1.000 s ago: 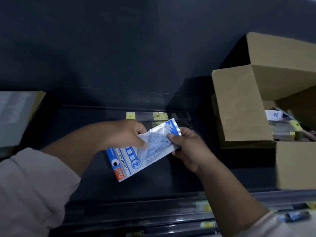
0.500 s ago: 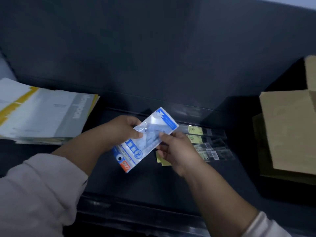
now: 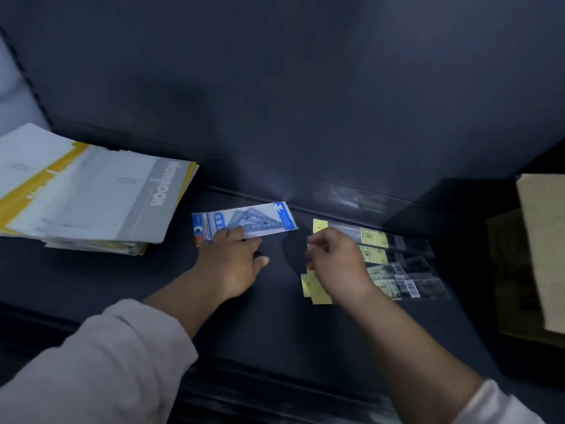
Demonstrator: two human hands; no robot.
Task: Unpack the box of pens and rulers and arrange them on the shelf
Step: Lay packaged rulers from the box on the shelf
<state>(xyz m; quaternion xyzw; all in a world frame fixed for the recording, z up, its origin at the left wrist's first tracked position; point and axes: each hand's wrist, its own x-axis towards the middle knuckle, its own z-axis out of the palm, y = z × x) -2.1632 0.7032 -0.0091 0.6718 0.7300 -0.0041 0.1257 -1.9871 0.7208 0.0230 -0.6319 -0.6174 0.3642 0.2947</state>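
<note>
While the left hand presses its fingertips on the near edge of the blue geometry-set packet, the packet lies flat on the dark shelf, just beyond those fingers, between the notebook stack and the clear-sleeved rulers; looks like the placing step, packet down but not let go. Right hand hovers loosely curled over the ruler row's yellow-tabbed ends, fingers touching or not, cannot tell, nothing clearly held. Cardboard box sits well right of that hand. Next move likely: lift left fingers off, nudge packet square with the rulers, reach back to the box for more
</note>
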